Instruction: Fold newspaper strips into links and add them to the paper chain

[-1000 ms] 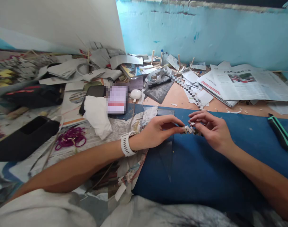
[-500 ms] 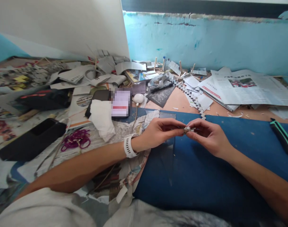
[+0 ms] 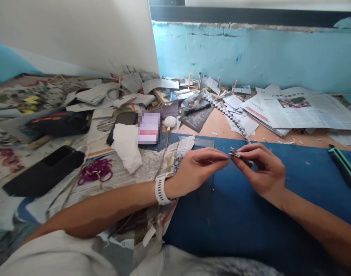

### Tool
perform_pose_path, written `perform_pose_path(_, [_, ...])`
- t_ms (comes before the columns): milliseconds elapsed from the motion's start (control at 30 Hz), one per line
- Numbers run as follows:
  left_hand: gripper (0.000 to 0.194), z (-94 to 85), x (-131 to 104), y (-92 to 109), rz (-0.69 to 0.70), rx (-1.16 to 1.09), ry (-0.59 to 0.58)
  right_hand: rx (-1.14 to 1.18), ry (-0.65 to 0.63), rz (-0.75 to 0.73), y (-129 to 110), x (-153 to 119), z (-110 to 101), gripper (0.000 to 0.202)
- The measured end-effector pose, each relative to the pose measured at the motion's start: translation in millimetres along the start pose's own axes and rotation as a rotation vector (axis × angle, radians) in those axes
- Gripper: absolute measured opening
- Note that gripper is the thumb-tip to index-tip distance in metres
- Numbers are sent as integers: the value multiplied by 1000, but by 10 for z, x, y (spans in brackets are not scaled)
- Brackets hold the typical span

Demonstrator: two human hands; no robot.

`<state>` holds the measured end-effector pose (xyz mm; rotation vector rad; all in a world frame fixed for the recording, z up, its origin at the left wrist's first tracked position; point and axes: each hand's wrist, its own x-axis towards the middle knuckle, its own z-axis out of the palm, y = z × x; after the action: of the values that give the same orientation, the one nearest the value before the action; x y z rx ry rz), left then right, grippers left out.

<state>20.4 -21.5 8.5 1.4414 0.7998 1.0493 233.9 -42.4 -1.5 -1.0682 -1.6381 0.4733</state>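
Note:
My right hand [image 3: 264, 170] pinches the near end of a zigzag chain of folded paper [image 3: 233, 119] between thumb and fingers. A small folded tip [image 3: 232, 152] sticks out to the left of these fingertips. The chain runs back from behind the right hand across the desk. Close beside the tip, my left hand [image 3: 200, 165] has thumb and fingers drawn together in a pinch. What lies between the left fingertips, if anything, is too small to make out. Both hands are raised over a blue cutting mat [image 3: 250, 222].
A green and black utility knife [image 3: 344, 166] lies at the right. Newspapers [image 3: 313, 109] and paper scraps cover the back. On the left are a phone [image 3: 149, 128], a white tissue [image 3: 126, 147], a black case [image 3: 44, 170], purple cord [image 3: 96, 172] and a white charger [image 3: 170, 122] with its cable.
The right hand has turned and moved slightly right, tilting the end of the paper chain up. The left fingertips have drawn back to its very edge. The view has shifted slightly.

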Motion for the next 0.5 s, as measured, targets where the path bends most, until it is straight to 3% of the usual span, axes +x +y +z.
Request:
perform_pose_path(200, [23, 85, -54, 17, -63, -192, 28, 180, 62, 90, -117, -42, 79, 10])
perform_pose_path(500, [25, 90, -20, 16, -162, -294, -5, 76, 109, -17, -110, -55, 76, 13])
